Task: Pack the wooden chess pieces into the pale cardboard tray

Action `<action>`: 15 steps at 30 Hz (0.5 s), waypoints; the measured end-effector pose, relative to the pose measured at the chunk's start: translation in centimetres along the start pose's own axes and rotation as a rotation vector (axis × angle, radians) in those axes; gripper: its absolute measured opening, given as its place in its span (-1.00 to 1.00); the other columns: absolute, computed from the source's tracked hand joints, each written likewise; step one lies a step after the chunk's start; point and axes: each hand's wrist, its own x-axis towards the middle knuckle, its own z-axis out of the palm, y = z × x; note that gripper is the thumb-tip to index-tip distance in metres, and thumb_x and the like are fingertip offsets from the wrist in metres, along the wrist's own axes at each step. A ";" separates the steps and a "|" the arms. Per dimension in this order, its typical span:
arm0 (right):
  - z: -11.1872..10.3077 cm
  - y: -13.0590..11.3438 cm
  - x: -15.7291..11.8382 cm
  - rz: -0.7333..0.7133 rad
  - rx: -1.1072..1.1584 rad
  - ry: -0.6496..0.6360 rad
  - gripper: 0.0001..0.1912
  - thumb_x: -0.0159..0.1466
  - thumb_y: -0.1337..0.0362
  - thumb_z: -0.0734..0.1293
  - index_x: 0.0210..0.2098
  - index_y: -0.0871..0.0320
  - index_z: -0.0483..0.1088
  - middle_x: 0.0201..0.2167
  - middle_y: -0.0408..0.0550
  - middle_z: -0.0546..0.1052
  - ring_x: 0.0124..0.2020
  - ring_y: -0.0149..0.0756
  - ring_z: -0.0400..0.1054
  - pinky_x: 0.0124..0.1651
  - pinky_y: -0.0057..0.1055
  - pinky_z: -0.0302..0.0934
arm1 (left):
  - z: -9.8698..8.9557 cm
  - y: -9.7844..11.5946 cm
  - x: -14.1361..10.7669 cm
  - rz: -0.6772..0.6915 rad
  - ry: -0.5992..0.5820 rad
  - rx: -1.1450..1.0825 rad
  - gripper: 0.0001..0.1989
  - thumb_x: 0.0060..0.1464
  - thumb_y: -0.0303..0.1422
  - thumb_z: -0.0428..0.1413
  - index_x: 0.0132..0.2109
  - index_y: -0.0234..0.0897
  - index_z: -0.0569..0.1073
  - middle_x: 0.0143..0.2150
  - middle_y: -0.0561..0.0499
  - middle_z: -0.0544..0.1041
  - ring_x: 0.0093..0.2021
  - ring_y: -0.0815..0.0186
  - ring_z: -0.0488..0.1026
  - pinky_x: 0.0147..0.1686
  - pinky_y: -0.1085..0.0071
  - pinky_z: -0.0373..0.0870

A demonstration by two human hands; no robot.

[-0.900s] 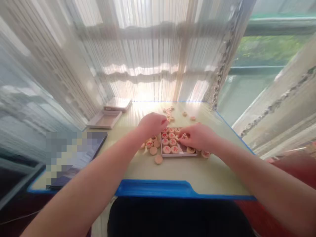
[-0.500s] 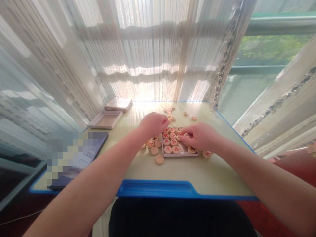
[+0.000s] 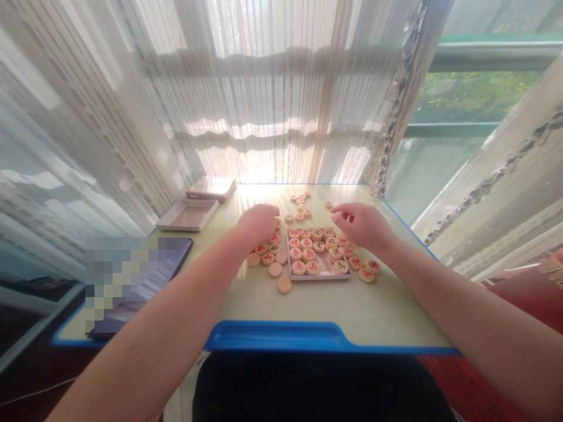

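Cream discs (image 3: pixel 319 247) fill most of a box (image 3: pixel 319 276) to the near left of the right hand (image 3: pixel 366 225), which, half curled, sits just beside a lone disc (image 3: pixel 328 205), grip unclear. The left hand (image 3: pixel 258 223), farther from that disc, is curled, any hold hidden.

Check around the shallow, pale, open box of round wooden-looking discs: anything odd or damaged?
No damage shows. Mildly odd: one blank-faced, round, wooden-looking disc lies apart from the rest, off the near left corner of the pale box, while most discs show red or black characters.
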 end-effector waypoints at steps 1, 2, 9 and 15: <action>0.3 0.6 0.3 0.013 -0.010 0.009 -0.67 0.16 0.16 0.24 -0.17 0.12 0.52 -0.38 -0.08 0.55 -0.37 -0.28 0.38 -0.31 -0.36 0.20 | 0.0 -0.1 0.1 0.014 0.005 -0.017 -0.66 0.15 -0.34 -0.07 -0.01 -0.30 0.48 -0.04 -0.15 0.52 -0.04 0.13 0.44 -0.03 0.26 0.35; 0.7 1.2 0.6 0.007 -0.023 0.012 -0.64 0.16 0.15 0.24 -0.13 0.14 0.51 -0.28 -0.04 0.56 -0.27 -0.23 0.39 -0.22 -0.33 0.23 | 0.0 -0.1 0.1 0.037 0.021 -0.036 -0.65 0.15 -0.34 -0.07 0.01 -0.31 0.46 0.00 -0.14 0.51 -0.01 0.14 0.43 0.01 0.27 0.33; 2.2 2.6 1.2 0.011 -0.065 -0.072 -0.57 0.22 0.09 0.20 -0.05 0.19 0.47 -0.02 0.05 0.49 0.03 -0.10 0.30 0.12 -0.20 0.13 | 0.5 0.1 0.5 0.208 0.057 -0.130 -0.59 0.20 -0.33 -0.18 0.04 -0.27 0.46 0.06 -0.05 0.50 0.04 0.21 0.41 0.06 0.32 0.31; 2.1 2.3 1.1 0.024 -0.058 -0.094 -0.60 0.22 0.08 0.20 -0.13 0.18 0.50 -0.06 0.06 0.51 -0.01 -0.12 0.33 0.09 -0.22 0.15 | 0.6 -0.6 0.8 0.194 0.091 -0.048 -0.66 0.16 -0.31 -0.11 -0.10 -0.25 0.53 -0.10 -0.05 0.56 -0.06 0.20 0.45 -0.01 0.32 0.35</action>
